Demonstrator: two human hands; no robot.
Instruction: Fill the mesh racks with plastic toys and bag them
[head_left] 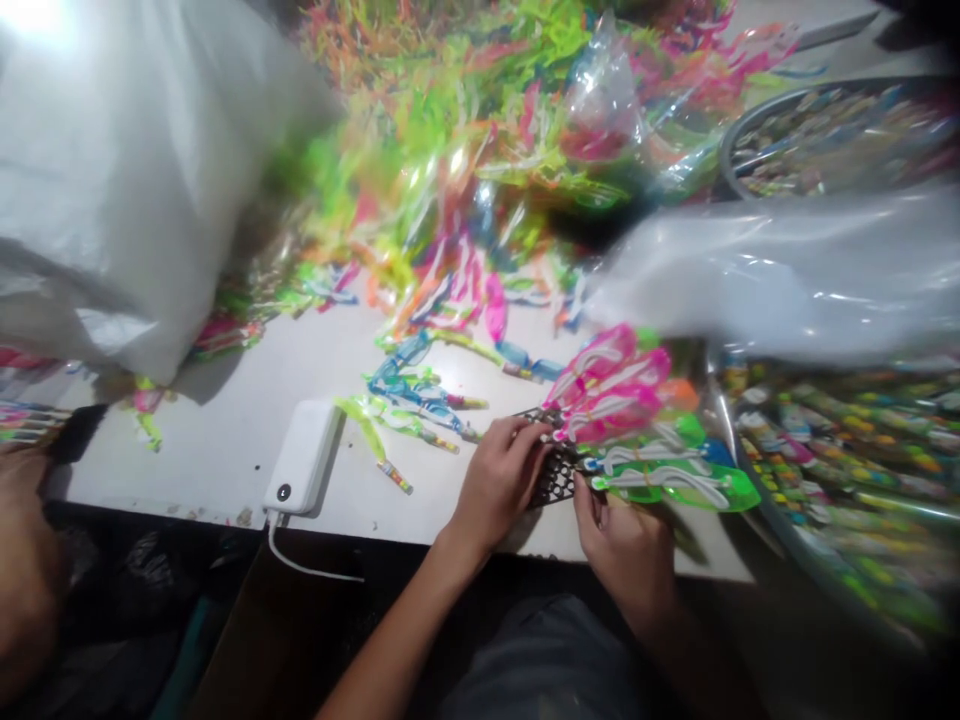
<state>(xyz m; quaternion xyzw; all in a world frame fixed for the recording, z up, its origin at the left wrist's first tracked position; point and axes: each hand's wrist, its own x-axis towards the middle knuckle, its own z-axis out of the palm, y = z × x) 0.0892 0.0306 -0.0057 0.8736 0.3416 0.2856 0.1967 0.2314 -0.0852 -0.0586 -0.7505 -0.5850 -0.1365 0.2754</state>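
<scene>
My left hand (501, 478) is closed over the left side of a black perforated plate (556, 482), its fingertips by the ends of bright pink plastic pieces with white strips (615, 385). My right hand (631, 548) is closed at the plate's right edge, thumb and finger pinched at the end of a clear green plastic piece with a white strip (675, 485). Several such pieces fan out to the right from the plate. What exactly lies under my left fingers is hidden. Left of the plate lie blue and yellow-green pieces with printed, striped ends (420, 405).
A white power bank (304, 458) with a cable lies near the table's front edge. A heap of neon pieces (450, 170) covers the back. Large plastic bags (127, 180) stand left. Round tubs of small colourful items (840, 480) stand right. Another person's hand (26, 550) is far left.
</scene>
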